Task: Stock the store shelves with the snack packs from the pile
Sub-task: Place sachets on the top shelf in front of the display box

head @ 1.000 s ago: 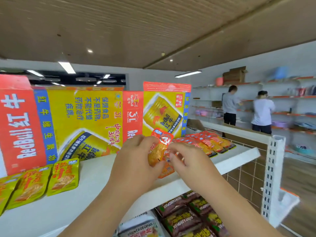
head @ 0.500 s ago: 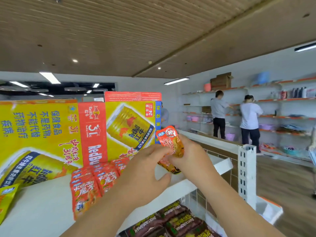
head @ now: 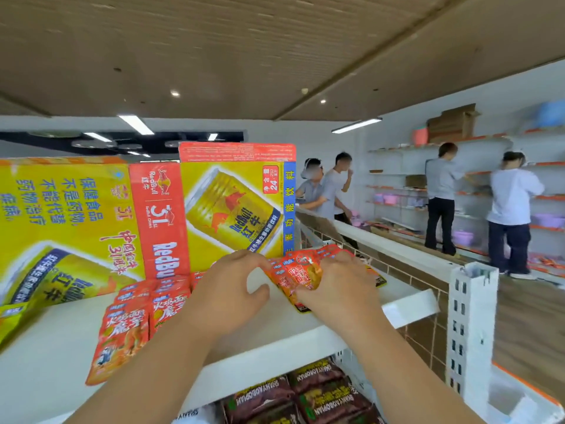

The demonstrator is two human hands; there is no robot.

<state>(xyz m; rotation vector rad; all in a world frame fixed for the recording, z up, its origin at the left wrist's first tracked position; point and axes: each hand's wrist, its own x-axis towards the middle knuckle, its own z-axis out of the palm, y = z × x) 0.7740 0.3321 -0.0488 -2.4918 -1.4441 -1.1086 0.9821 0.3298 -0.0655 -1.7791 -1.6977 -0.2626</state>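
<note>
Over the white top shelf [head: 55, 362], my right hand [head: 342, 289] grips a fanned bunch of orange-red snack packs [head: 298, 273] low above the shelf near its right end. My left hand [head: 226, 295] hovers just left of the bunch with fingers curled, its fingertips near the packs' upper edge; I cannot tell whether they touch. A row of the same orange-red packs [head: 128, 322] lies flat on the shelf to the left, partly hidden by my left forearm.
Yellow and red drink cartons [head: 232, 209] stand along the back of the shelf. Dark brown snack packs [head: 308, 393] fill the shelf below. A white slotted upright [head: 470, 325] marks the right end. Several people stand at wall shelves [head: 477, 191] beyond.
The view swung right. Both hands came down from chest height toward the shelf, and the packs now sit low over its right end, spread out in my right hand.
</note>
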